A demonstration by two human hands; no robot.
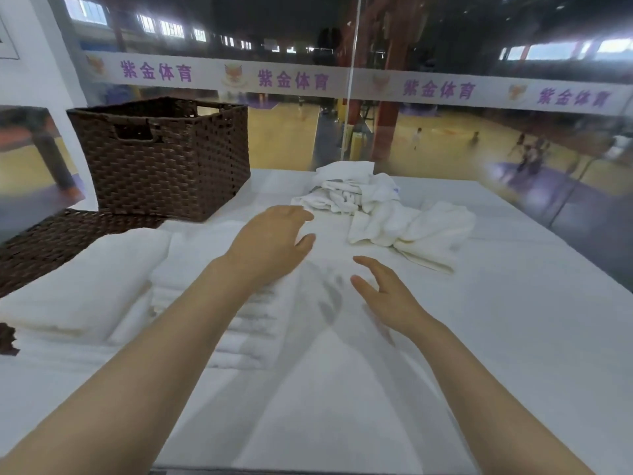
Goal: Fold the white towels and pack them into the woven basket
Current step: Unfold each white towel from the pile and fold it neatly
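A dark brown woven basket (161,156) stands at the table's back left. A heap of crumpled white towels (380,207) lies at the back centre, just beyond my hands. A stack of folded white towels (219,303) sits in front of the basket, partly under my left forearm, and another folded white towel (82,282) lies to its left. My left hand (270,241) hovers with fingers spread, its tips close to the heap's near edge. My right hand (383,296) is also open, low over the bare table, holding nothing.
The white table (513,320) stretches to the right and front. A flat woven lid (58,245) lies at the left by the basket. A glass wall behind the table looks onto a sports hall with people far off.
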